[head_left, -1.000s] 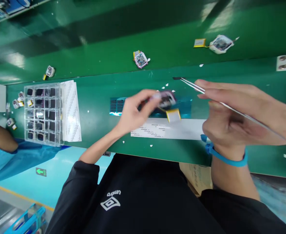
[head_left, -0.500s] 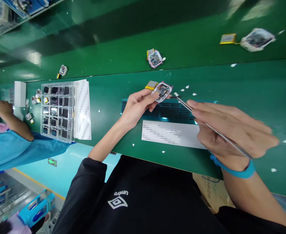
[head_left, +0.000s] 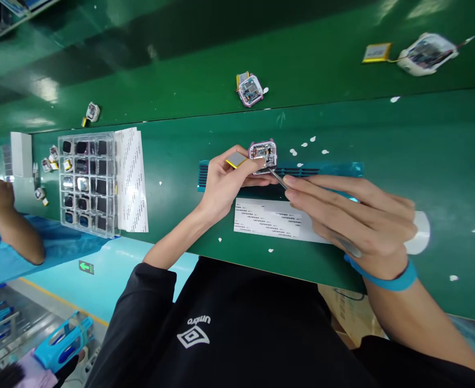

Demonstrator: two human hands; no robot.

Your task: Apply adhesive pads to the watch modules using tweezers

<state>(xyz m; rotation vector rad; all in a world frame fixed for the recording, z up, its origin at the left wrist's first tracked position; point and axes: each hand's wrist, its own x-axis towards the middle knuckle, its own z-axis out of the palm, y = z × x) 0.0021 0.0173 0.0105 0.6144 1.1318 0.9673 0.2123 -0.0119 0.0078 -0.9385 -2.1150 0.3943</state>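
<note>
And there's the meeting: the slim silver tweezers [head_left: 278, 178], standing off to the right of the small open electronics case with pink edge and white rim [head_left: 268, 148] half a second ago, now have their tips at its near edge, and the case itself has swung squarer to the body. That looks like close placing work, both hands on one piece. The left hand [head_left: 225, 180] holds the case just above the bench [head_left: 180, 145], thumb and fingers clamped on it, with the flat silver battery with yellow edges [head_left: 236, 158] lying just left of the case, over the hand. The right hand's [head_left: 354, 210] fingers are pressed together on the tweezers; whether the tips grip the dark sliver there, I can't tell. The left thumb covers a corner of the circuit board, so room looks tight. Below the case runs a shiny blue film strip with dark bars [head_left: 203, 175], partly hidden by the hands; nearer the body, a white printed paper strip [head_left: 265, 218]. White teardrop-shaped scraps [head_left: 293, 152] dot the right side, a second pink-edged case [head_left: 250, 90] sits beyond, and well left stands a clear plastic compartment tray [head_left: 92, 186].
</note>
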